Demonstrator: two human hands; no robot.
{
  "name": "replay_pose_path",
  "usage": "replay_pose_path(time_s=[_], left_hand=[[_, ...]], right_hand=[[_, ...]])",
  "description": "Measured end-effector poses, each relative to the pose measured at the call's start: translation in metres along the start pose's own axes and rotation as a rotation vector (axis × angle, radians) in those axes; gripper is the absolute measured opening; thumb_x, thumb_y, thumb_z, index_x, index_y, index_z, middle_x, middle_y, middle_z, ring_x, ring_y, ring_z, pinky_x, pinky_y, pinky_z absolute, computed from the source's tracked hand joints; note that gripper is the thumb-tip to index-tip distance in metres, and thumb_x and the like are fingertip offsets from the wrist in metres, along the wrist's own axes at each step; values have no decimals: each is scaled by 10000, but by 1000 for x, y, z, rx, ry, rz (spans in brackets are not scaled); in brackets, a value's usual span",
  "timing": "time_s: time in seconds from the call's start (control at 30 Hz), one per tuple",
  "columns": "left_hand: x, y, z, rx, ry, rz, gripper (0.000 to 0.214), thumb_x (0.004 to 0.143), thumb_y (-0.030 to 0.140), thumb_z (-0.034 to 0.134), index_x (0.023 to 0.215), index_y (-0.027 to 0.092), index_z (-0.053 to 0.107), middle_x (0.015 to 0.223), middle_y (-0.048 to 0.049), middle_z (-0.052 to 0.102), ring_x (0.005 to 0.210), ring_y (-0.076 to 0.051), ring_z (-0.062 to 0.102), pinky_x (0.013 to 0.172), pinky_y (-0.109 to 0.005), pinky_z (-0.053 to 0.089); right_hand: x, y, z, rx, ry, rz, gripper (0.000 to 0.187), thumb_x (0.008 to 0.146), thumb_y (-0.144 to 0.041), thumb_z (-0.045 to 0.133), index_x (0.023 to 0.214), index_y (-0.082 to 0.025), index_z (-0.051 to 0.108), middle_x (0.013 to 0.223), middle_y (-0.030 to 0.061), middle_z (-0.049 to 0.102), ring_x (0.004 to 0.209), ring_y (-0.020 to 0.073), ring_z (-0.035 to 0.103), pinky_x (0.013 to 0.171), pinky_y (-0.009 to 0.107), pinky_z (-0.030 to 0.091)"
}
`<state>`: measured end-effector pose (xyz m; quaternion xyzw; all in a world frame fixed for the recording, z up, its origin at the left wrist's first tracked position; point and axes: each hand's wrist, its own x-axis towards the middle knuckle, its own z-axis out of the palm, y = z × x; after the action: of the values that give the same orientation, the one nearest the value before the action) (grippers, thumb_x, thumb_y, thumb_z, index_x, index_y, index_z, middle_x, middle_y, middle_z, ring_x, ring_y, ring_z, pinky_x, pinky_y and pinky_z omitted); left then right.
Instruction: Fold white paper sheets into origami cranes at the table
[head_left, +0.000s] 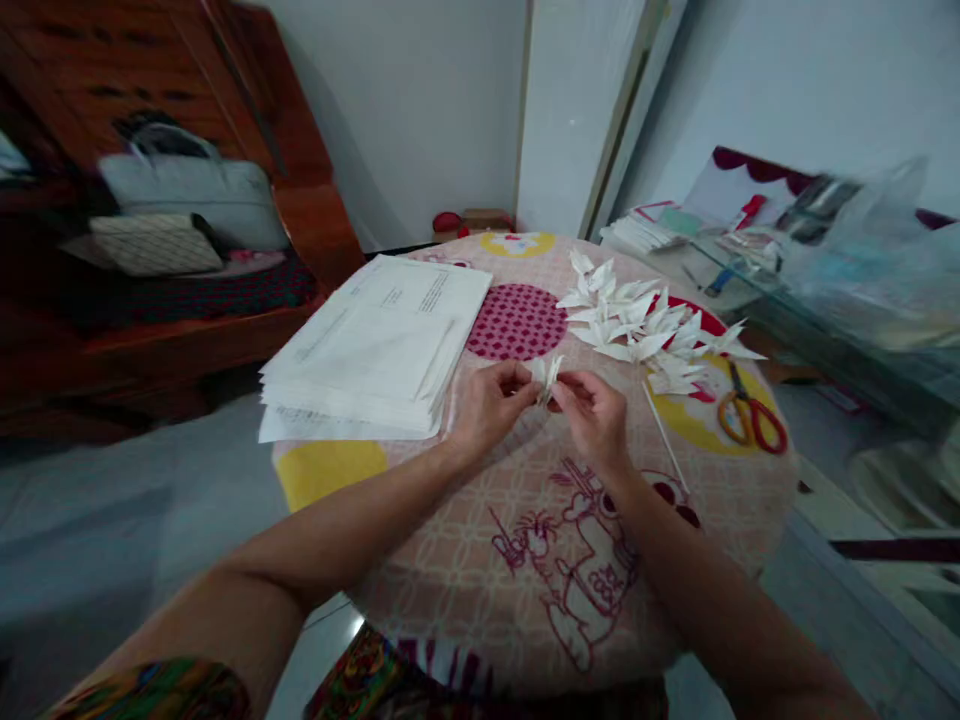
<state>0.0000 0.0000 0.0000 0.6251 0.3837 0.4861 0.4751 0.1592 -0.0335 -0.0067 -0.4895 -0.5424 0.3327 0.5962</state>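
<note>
At the left edge of the round table (420, 585), a stack of printed sheets (375, 345) lies flat, one corner hanging over the rim. Just to its right, near the middle of the cloth, the left hand (491, 405) pinches one side of a small folded paper piece (547, 373) between thumb and fingertips. The right hand (592, 415) grips the other side in the same way, so both hands are closed on it and it is lifted just clear of the cloth.

Working a fold this small looks like a job for the fingertips. One hand should hold the layers steady close to the crease while the other presses or draws out a flap. The pull should be light so the thin paper does not tear, and the edges should be lined up before any crease is set hard.

The piece is white, narrow and pointed, with a few flaps fanning upward. Its finer folds are too small to make out.

A thin stick (664, 435) lies on the cloth right of the right hand. Towards the far right edge sits a pile of folded pieces (645, 325), white and spiky. Orange-and-red scissors (750, 420) rest near the right rim.
</note>
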Motion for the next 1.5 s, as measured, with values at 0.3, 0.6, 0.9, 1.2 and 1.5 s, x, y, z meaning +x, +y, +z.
replay_pose_path(time_s=[0.3,0.6,0.9,1.2,1.5], left_hand=[[-1,3,4,-92,34,-4,176,772,273,713,719,160,590,682,18,605,648,-126,631,636,-243,531],[-3,2,6,-4,37,88,144,816,254,685,749,153,606,720,0,616,677,-125,616,633,-230,496],[-8,4,6,188,41,195,98,864,233,651,800,159,666,779,-18,662,712,-122,615,651,-218,495],[0,5,7,-328,47,-56,220,739,270,761,689,153,581,715,8,644,677,-116,624,693,-259,565],[4,1,10,-568,160,-203,223,612,214,805,625,144,594,702,0,665,666,-118,624,717,-293,598]], right_hand=[[-1,0,2,64,12,44,130,826,-327,655,823,-199,681,701,2,714,616,164,678,623,304,597],[2,0,1,83,43,104,127,777,-305,705,752,-184,735,644,-4,717,581,157,674,588,270,574],[1,1,1,135,26,123,275,831,-449,683,735,-192,705,609,2,705,517,170,663,543,292,578],[3,-4,2,253,115,184,239,781,-409,712,671,-197,704,556,-8,678,452,164,630,496,306,586],[3,-11,4,365,154,197,188,739,-345,746,672,-171,722,621,18,718,548,166,686,579,315,618]])
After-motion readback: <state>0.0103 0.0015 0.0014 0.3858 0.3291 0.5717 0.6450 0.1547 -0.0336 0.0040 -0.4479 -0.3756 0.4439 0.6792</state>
